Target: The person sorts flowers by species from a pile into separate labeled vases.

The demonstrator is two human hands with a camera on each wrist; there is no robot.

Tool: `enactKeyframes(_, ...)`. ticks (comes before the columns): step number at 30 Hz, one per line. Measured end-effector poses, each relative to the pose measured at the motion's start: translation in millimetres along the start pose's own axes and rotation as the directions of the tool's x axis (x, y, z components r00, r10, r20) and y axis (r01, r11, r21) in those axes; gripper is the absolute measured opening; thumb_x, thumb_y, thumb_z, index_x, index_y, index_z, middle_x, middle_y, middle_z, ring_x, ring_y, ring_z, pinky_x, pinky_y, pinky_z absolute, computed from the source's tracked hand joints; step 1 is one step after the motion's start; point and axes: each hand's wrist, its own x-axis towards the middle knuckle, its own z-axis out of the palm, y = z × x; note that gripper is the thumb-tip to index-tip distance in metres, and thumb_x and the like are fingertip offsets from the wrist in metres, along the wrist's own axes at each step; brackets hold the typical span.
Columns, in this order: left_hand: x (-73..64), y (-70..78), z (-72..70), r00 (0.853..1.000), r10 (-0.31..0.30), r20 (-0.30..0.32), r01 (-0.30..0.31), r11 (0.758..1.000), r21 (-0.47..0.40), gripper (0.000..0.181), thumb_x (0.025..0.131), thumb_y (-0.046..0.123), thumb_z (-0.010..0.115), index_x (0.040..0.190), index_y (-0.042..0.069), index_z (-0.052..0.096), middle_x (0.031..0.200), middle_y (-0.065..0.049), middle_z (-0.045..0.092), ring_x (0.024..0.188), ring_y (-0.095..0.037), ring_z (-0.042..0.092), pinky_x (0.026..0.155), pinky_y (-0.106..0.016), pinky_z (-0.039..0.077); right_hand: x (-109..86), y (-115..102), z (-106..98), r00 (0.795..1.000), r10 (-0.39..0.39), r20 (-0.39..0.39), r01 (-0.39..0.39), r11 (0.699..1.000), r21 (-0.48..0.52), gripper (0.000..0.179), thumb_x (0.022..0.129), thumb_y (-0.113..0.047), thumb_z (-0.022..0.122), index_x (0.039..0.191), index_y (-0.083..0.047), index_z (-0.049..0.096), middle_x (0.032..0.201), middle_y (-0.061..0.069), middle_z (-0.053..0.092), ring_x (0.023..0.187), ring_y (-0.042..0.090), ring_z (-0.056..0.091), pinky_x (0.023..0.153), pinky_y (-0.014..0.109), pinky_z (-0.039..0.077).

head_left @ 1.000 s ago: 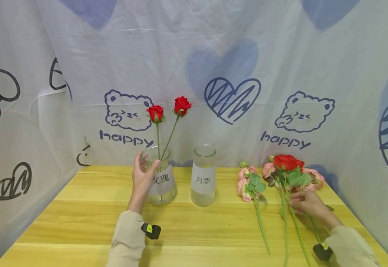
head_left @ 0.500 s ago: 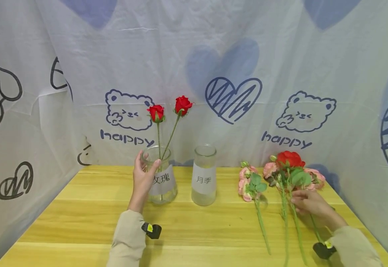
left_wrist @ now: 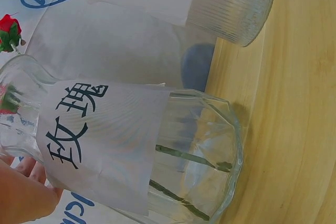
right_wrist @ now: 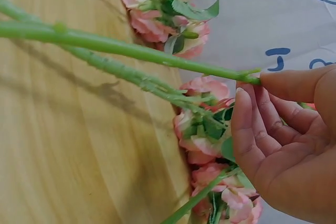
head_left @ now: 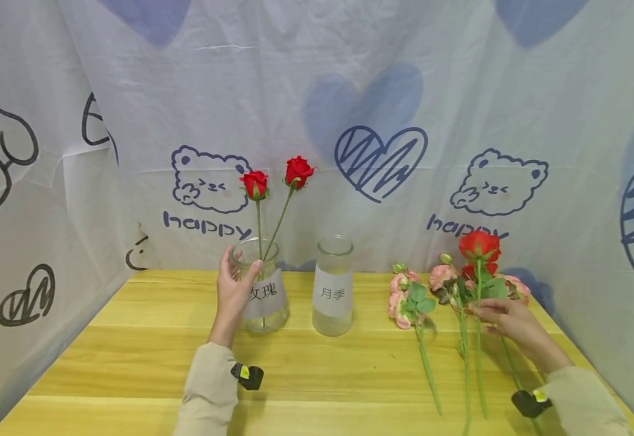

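Observation:
My left hand (head_left: 235,297) grips the neck of a wide glass vase (left_wrist: 205,124) with a white paper label. Two red roses (head_left: 255,184) stand in that vase, their stems reaching down inside it. On the right, my right hand (head_left: 515,330) pinches the green stem (right_wrist: 142,52) of a red flower (head_left: 479,244) between thumb and fingertips, its bloom raised above the other flowers. Behind the held stem lies another red bloom (head_left: 485,270), among pink flowers (right_wrist: 197,145) on the table. My fingers partly hide the blooms there.
A narrower glass vase (head_left: 333,324), also labelled, stands right of the gripped one. A pink flower stem (head_left: 428,369) lies between it and the right-hand bunch. Behind the wooden table (head_left: 131,363) hangs a printed cloth (head_left: 273,91).
My right hand has lifted the red flower up from the bunch, its bloom now higher and its stem more upright. Another red bloom shows beneath it. The left hand stays on the vase.

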Motion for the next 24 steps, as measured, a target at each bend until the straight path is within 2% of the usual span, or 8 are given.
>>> enactKeyframes(4,-0.5,0.5,-0.3,1.0,-0.004,0.001,0.004,1.0,-0.001,0.078,0.092,0.022,0.066,0.154,0.01,0.019,0.153,-0.015,0.032,0.139,-0.032,0.027,0.116,-0.043,0.019,-1.8,-6.0,-0.1,1.0,0.004,-0.001,-0.004,1.0,-0.009,0.057,0.102,-0.02,0.05,0.136,0.022,0.031,0.134,0.034,0.045,0.105,0.019,0.057,0.084,0.032,0.055)
enactKeyframes(7,-0.5,0.9,-0.3,1.0,-0.004,0.003,0.004,1.0,0.001,0.078,0.092,0.022,0.066,0.154,0.011,0.019,0.153,-0.015,0.031,0.14,-0.032,0.027,0.116,-0.043,0.019,-3.0,-10.4,1.3,1.0,-0.007,-0.016,0.007,1.0,-0.012,0.059,0.103,-0.021,0.049,0.137,0.022,0.029,0.134,0.034,0.044,0.102,0.013,0.057,0.084,0.031,0.055)
enactKeyframes(10,-0.4,0.8,-0.2,1.0,-0.007,0.006,0.007,1.0,0.003,0.078,0.092,0.023,0.066,0.154,0.012,0.019,0.153,-0.015,0.031,0.14,-0.032,0.026,0.116,-0.044,0.019,-3.0,-13.7,4.2,0.999,-0.023,-0.047,0.024,1.0,0.012,0.057,0.102,-0.019,0.05,0.137,0.021,0.031,0.126,0.029,0.052,0.095,0.006,0.058,0.082,0.028,0.055)
enactKeyframes(13,-0.5,0.4,0.0,1.0,-0.011,0.01,0.011,1.0,0.003,0.078,0.092,0.024,0.065,0.154,0.012,0.018,0.153,-0.015,0.031,0.14,-0.032,0.026,0.116,-0.045,0.018,-2.9,-16.6,9.1,0.996,-0.035,-0.079,0.039,0.998,0.059,0.053,0.101,-0.017,0.052,0.134,0.02,0.034,0.113,0.014,0.061,0.088,0.001,0.059,0.079,0.026,0.056)
enactKeyframes(16,-0.5,-0.2,0.1,1.0,-0.014,0.011,0.014,1.0,0.0,0.078,0.092,0.024,0.065,0.154,0.013,0.019,0.153,-0.014,0.031,0.14,-0.032,0.026,0.116,-0.045,0.019,-2.8,-19.1,14.6,0.995,-0.04,-0.097,0.05,0.994,0.1,0.053,0.1,-0.018,0.053,0.134,0.02,0.035,0.105,0.001,0.063,0.086,0.0,0.06,0.077,0.026,0.056)
enactKeyframes(20,-0.4,-0.2,0.3,1.0,-0.021,0.013,0.021,1.0,0.0,0.079,0.092,0.024,0.066,0.154,0.013,0.019,0.153,-0.014,0.031,0.14,-0.032,0.025,0.116,-0.045,0.019,-1.3,-22.0,20.9,0.993,-0.047,-0.108,0.064,0.986,0.157,0.051,0.101,-0.018,0.053,0.133,0.018,0.036,0.1,-0.005,0.062,0.086,0.002,0.061,0.077,0.026,0.056)
enactKeyframes(24,-0.6,0.3,0.3,1.0,-0.022,0.013,0.022,1.0,0.002,0.078,0.092,0.025,0.066,0.154,0.013,0.019,0.153,-0.014,0.031,0.14,-0.032,0.025,0.116,-0.045,0.018,1.5,-26.7,26.7,0.993,-0.05,-0.11,0.083,0.944,0.319,0.028,0.1,-0.013,0.054,0.119,0.006,0.05,0.092,-0.006,0.062,0.083,0.005,0.063,0.077,0.025,0.056)
